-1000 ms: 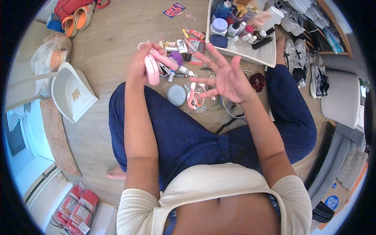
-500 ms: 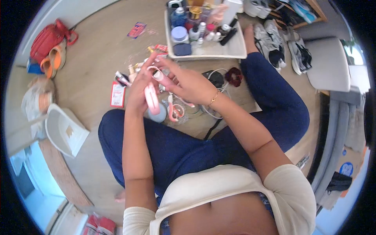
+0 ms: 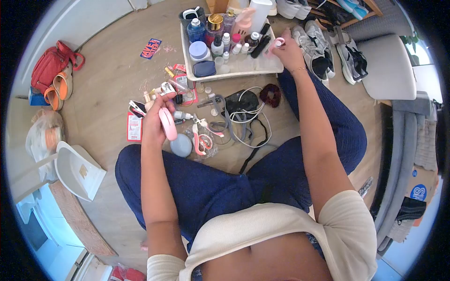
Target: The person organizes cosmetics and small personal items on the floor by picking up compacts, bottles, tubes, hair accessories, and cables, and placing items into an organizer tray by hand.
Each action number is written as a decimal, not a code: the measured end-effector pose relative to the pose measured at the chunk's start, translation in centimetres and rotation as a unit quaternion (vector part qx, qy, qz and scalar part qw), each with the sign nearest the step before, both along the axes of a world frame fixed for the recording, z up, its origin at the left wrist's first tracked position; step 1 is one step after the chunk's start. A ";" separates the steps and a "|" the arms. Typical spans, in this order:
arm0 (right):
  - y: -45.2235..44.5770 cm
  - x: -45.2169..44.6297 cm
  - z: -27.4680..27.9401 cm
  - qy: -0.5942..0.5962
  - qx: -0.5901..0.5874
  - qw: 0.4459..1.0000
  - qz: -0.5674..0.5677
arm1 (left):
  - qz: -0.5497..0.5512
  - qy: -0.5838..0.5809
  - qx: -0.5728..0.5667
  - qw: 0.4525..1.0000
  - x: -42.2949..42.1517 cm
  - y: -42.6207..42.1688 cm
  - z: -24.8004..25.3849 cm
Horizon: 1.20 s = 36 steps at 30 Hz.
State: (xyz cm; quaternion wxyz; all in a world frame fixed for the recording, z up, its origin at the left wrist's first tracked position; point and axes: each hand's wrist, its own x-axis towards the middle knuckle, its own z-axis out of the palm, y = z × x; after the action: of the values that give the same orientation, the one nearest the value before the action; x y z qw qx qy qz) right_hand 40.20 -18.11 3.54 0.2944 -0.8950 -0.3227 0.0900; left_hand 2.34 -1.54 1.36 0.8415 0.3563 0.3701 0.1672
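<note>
L hand [image 3: 154, 123] holds pink oval obj [image 3: 167, 124], R hand [image 3: 290, 55] pink item [image 3: 275, 46] by wht tray [image 3: 248, 73].

Right hand [image 3: 289, 54] now at tray [image 3: 234, 74], with pink item [image 3: 278, 43], probably tube.

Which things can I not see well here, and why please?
Head view:
- Rounded pink object in the left hand: far side turned away.
- Pink item: partly hidden by the right hand.
- Red-and-white packet: print too small to read.
- Red bundle: cut off by the bottom edge.
</note>
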 end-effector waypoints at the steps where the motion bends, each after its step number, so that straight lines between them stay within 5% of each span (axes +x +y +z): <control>1: 0.2 0.7 -0.9 -0.061 -0.008 0.998 0.032 | 0.000 0.001 -0.001 1.000 0.0 0.0 -0.1; 6: 0.9 0.6 -3.1 -0.286 -0.043 0.954 0.082 | 0.004 0.008 -0.009 1.000 0.3 0.3 -0.5; 14: 1.5 -1.7 -1.1 -0.260 -0.173 0.949 -0.036 | -0.001 -0.001 -0.019 1.000 0.5 0.2 -0.8; 27: 0.7 -0.9 -0.5 -0.251 -0.053 0.967 -0.008 | 0.018 -0.004 -0.009 1.000 0.5 0.2 -0.8; 29: 0.8 -2.9 2.0 -0.072 0.003 0.997 -0.038 | 0.035 -0.035 -0.017 0.999 0.3 0.5 -1.6; 31: 1.6 -6.4 2.2 -0.098 0.022 0.995 0.002 | 0.121 0.044 0.013 0.992 1.6 -0.8 0.3; 33: 2.8 -9.8 1.5 0.149 0.139 0.945 0.257 | 0.127 0.028 0.056 0.990 2.2 -1.6 0.4; 36: 4.4 -17.0 3.8 0.192 0.004 0.909 0.371 | 0.161 0.046 0.060 0.984 3.4 -3.0 1.8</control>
State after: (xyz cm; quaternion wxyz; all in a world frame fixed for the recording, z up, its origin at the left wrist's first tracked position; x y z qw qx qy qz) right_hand 23.22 -13.67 7.32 0.2999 -0.6750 -0.5691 0.3614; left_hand 5.75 -4.52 3.12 0.7626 0.3498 0.4502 0.3057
